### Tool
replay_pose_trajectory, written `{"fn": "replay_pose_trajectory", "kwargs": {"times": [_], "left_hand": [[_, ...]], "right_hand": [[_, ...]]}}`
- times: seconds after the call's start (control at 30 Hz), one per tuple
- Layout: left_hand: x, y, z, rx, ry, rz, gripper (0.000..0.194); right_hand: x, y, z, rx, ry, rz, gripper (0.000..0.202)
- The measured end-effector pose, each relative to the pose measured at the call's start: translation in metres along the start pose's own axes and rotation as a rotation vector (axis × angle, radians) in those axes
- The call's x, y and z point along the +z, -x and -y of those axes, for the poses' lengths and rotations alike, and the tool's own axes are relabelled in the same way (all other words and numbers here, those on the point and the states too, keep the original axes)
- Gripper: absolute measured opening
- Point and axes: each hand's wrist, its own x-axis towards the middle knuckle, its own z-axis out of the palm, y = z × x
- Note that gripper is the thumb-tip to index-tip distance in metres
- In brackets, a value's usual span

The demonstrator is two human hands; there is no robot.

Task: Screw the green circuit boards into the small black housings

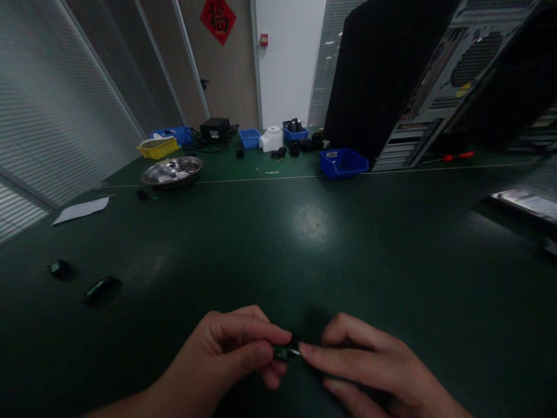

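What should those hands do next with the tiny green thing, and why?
Maybe the right hand should gently nudge the shiny bit, because one of its fingertips is right by that bit, while the left hand pinches the small green part beside it.

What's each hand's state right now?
Left hand: closed, pinching a small dark part.
Right hand: at a shiny tip; what it holds can't be told.
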Motion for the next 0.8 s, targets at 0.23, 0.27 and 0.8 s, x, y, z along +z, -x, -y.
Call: {"fn": "replay_pose_trajectory", "kwargs": {"times": [0.23, 0.27, 0.8], "left_hand": [[-0.001, -0.001, 0.0006, -0.043, 0.045, 0.006, 0.014], [-0.0011, -0.0011, 0.0002, -0.047, 0.051, 0.007, 0.014], [-0.0013, -0.001, 0.0022, -0.011, -0.003, 0.016, 0.016]], "right_hand": [[-0.001, -0.0043, 0.0015, 0.009, -0.051, 0.032, 0.047], [-0.001, -0.0041, 0.0014, 0.015, -0.063, 0.039, 0.046], [0.0002, -0.0039, 0.0003, 0.008, -0.139, -0.041, 0.047]]}}
